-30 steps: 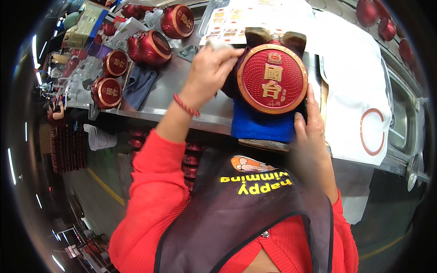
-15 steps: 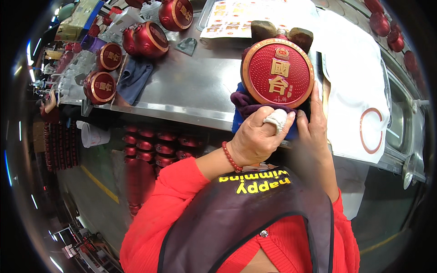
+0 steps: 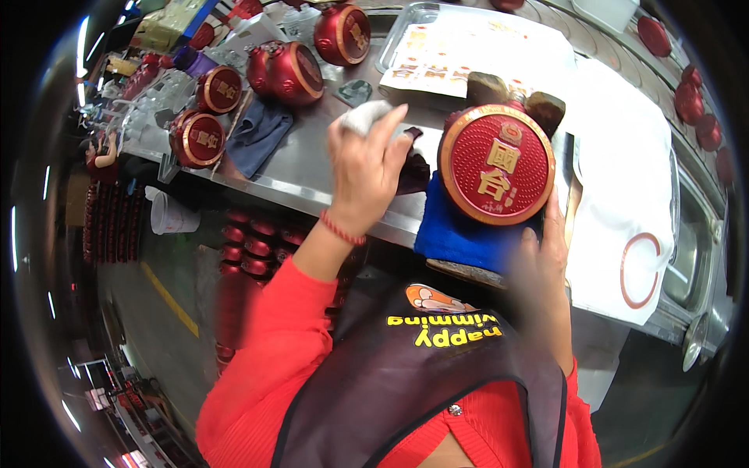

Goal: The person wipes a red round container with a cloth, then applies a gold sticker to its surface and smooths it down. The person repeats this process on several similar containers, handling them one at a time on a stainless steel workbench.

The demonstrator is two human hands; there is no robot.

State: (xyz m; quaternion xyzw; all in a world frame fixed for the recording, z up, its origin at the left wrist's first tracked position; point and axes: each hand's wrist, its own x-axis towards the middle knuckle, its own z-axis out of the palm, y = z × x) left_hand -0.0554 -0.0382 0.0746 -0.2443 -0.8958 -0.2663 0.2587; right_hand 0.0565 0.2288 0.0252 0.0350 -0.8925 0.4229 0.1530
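Observation:
A round red bottle [image 3: 497,168] with a copper-coloured rim and raised gold characters lies face up on a blue cloth-covered rest [image 3: 449,234]. Two dark blocks [image 3: 544,113] flank its neck. My right hand [image 3: 552,246], partly blurred, holds the bottle's lower right edge, with fingers along its side and thumb below the rim. My left hand [image 3: 363,175] is raised to the left of the bottle, its thumb apart from the fingers. A white wrap [image 3: 365,117] covers a finger of it. Just beside this hand, a dark purple cloth [image 3: 413,170] lies on the metal table, partly hidden.
More red bottles [image 3: 285,72] stand at the far left of the metal table, near a grey-blue cloth [image 3: 256,136]. A printed sheet [image 3: 437,66] lies in a clear tray. On the right, a copper-coloured ring [image 3: 640,269] rests on white sheeting. Several bottles [image 3: 257,246] sit below the table.
My left hand has left the bottle's lower rim and moved up and left. The purple cloth has shifted left from the bottle's lower edge. My right hand stays at the bottle.

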